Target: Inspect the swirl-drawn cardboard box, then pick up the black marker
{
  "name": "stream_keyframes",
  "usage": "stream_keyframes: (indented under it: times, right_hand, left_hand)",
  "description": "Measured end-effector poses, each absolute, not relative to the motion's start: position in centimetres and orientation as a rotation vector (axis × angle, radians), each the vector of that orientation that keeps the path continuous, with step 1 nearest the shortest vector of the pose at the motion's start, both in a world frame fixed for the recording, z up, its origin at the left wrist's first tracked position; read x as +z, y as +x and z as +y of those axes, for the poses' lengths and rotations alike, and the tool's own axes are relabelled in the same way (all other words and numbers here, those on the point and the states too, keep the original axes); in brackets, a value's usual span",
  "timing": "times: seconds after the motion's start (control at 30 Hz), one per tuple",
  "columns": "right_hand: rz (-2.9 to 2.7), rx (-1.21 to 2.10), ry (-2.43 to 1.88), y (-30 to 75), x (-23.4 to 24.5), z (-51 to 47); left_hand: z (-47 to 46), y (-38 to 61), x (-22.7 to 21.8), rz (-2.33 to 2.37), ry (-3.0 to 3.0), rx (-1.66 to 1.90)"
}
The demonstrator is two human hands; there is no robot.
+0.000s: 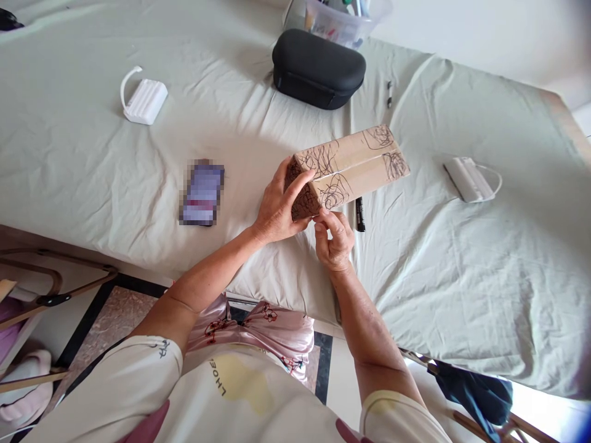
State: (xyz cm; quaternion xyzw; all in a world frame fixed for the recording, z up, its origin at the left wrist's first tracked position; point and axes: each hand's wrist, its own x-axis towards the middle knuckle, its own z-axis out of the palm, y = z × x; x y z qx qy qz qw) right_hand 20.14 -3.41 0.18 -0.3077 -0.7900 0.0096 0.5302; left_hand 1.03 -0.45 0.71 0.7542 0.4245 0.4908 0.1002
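Note:
A brown cardboard box [357,159] with black scribbles at its corners and a seam along its top is held tilted above the bedsheet. My left hand [277,209] is closed around its near left end, the index finger lying over the upper edge. At the lower near corner my right hand [335,243] is pinched, its fingertips touching the box edge; whatever is between them is too small to make out. Just right of that hand lies a black marker [361,218], partly hidden beneath the box.
A phone [202,194] with a blurred screen lies left of my hands. White corded blocks rest at the left [146,101] and right [471,179]. Beyond the box are a black case [318,69], a clear plastic bin [341,24] and a small pen [389,94].

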Motion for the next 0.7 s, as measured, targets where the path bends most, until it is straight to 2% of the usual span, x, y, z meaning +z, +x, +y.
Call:
stream_keyframes:
  times: [0.17,0.33,0.7]
  right_hand:
    - [-1.65,0.251,-0.925,20.8,-0.6,-3.0]
    - [-1.547,0.245,-1.184,22.7,-0.4,-2.1]
    - [-1.386,0.12,-1.349,24.9,-0.2,-0.1]
  left_hand:
    - [-0.5,0.9,0.9,1.207,2.253,1.455]
    - [0.0,0.4,0.7,1.165,2.254,1.463]
    - [1.7,-2.6,0.8,0.944,2.275,1.459]
